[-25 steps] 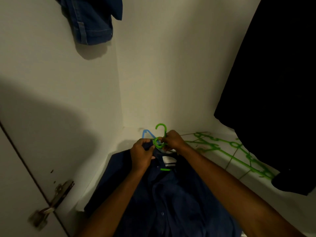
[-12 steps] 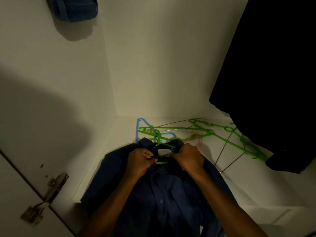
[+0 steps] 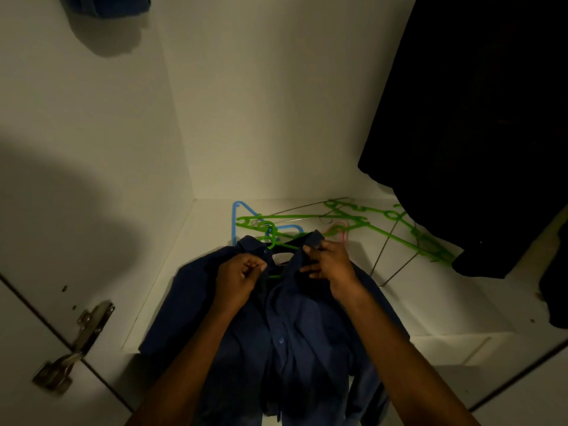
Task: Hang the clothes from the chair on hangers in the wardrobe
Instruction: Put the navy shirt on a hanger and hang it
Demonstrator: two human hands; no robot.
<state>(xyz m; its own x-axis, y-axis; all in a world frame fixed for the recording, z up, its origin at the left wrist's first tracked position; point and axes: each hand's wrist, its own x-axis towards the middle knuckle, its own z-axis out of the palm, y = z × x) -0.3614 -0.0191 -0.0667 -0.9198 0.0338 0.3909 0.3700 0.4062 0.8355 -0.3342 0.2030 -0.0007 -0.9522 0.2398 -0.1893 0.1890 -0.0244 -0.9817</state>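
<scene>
The white wardrobe (image 3: 276, 103) fills most of the picture, with its floor in the middle and its walls going up behind. A big black garment (image 3: 479, 124) hangs at the upper right of the frame. A blue shirt (image 3: 285, 333) lies spread out at the lower middle, half on the wardrobe floor and half hanging over the front edge. A bit of blue denim cloth (image 3: 107, 4) hangs at the upper left corner.

The left hand (image 3: 238, 279) is at the middle of the frame, its fingers curled tight on the left side of the shirt collar. The right hand (image 3: 327, 262) is just beside it, its fingers pinching the right side of the collar. A green hanger (image 3: 272, 241) pokes out of the collar between the two hands.

More green hangers (image 3: 399, 229) lie in a heap on the floor at the middle right, behind the shirt. A blue hanger (image 3: 236, 216) lies beside them. A metal hinge (image 3: 83, 336) sits on the door at the lower left.
</scene>
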